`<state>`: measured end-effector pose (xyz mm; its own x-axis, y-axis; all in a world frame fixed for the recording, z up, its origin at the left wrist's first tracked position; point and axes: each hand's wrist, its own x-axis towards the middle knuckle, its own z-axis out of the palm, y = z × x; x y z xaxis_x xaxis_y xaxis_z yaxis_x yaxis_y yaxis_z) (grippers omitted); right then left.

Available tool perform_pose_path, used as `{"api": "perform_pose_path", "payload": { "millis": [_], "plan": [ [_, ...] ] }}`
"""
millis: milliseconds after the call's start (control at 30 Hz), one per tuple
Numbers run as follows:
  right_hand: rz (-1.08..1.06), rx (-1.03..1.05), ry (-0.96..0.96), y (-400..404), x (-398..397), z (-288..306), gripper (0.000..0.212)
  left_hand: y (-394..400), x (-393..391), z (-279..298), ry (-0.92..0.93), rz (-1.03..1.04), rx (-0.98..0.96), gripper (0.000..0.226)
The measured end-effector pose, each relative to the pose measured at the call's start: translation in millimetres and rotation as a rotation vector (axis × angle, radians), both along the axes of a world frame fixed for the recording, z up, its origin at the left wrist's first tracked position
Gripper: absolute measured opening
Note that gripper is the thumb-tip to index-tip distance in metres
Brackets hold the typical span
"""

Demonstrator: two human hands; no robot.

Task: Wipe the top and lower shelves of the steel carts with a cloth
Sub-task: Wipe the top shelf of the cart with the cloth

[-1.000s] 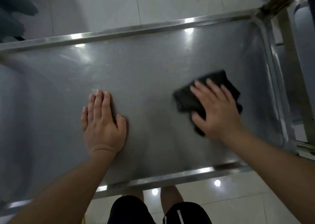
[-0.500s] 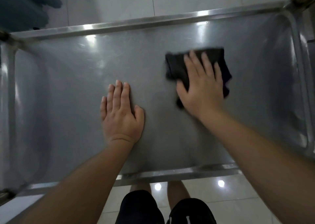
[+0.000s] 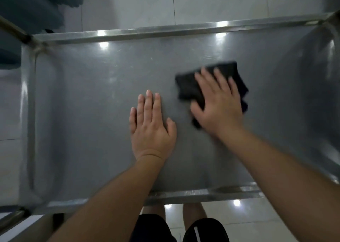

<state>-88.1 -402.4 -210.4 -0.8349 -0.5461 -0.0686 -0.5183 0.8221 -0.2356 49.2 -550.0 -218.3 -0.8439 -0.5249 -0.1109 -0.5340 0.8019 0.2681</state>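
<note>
The steel cart's top shelf (image 3: 92, 113) fills the view, a shallow tray with a raised rim. My right hand (image 3: 219, 103) presses flat on a folded black cloth (image 3: 189, 87) right of the shelf's middle; the cloth is blurred and partly hidden under my palm. My left hand (image 3: 150, 127) lies flat on the bare steel just left of the cloth, fingers together, holding nothing. The lower shelf is out of sight beneath the top one.
Pale floor tiles (image 3: 211, 2) lie beyond the far rim. A dark blue-grey object (image 3: 27, 11) sits at the upper left past the cart's corner post (image 3: 27, 38). My legs in black shorts (image 3: 176, 229) stand against the near rim.
My right hand has slid the cloth left from the shelf's right end, up and then slightly back toward me. My left hand has stayed planted; the view has shifted left across the cart.
</note>
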Motion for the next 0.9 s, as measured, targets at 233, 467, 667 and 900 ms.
{"api": "perform_pose_path", "payload": {
  "millis": [233, 467, 667, 900],
  "plan": [
    [-0.126, 0.048, -0.074, -89.5, -88.0, 2.0, 0.075, -1.2, 2.3, -0.9, 0.025, -0.011, 0.024, 0.076],
    [-0.088, 0.024, -0.033, -46.7, 43.8, 7.6, 0.074, -8.5, 4.8, 10.3, 0.146, 0.004, 0.238, 0.078],
    [-0.017, 0.05, -0.098, -14.0, 153.4, 10.8, 0.081, -30.8, 6.0, 29.8, 0.153, 0.015, 0.532, 0.075],
    [0.15, 0.123, -0.265, 20.4, 227.2, 16.4, 0.114, -45.6, 55.5, 54.2, -0.032, -0.091, 0.424, 0.063]
  ]
}}
